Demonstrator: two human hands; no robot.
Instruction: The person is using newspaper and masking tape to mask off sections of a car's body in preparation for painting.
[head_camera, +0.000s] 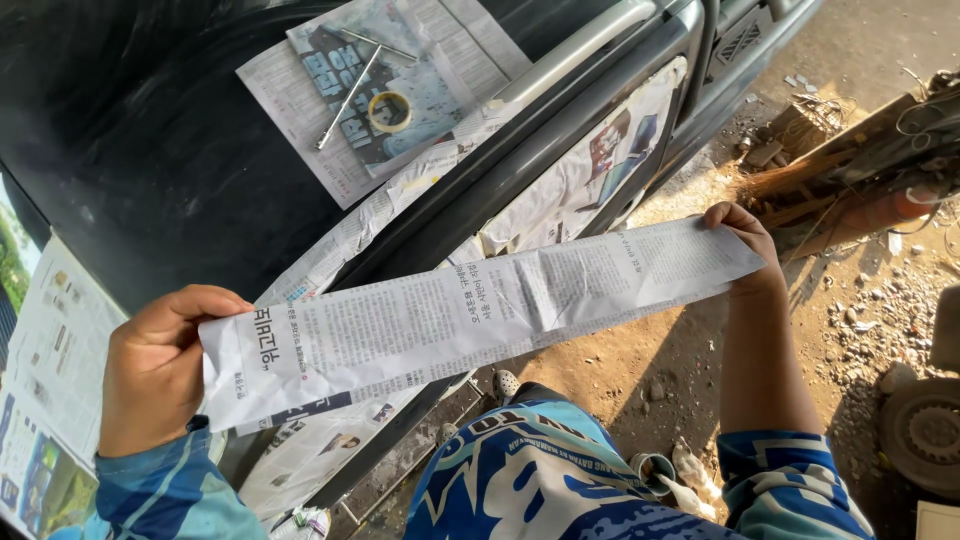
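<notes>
I hold a long strip of newspaper (480, 315) stretched between both hands, slanting from lower left to upper right. My left hand (160, 365) grips its lower left end, thumb on top. My right hand (745, 245) pinches the far right end. The strip hangs in front of a dark car body (150, 150) whose front trim is covered with taped newspaper (560, 200).
On the car's dark surface lies a newspaper sheet (300, 100) with a roll of tape (389, 111) and a thin metal tool (347, 98) on it. More newspaper (50, 380) covers glass at the left. Dirt ground with scrap and rubble (860, 170) lies to the right.
</notes>
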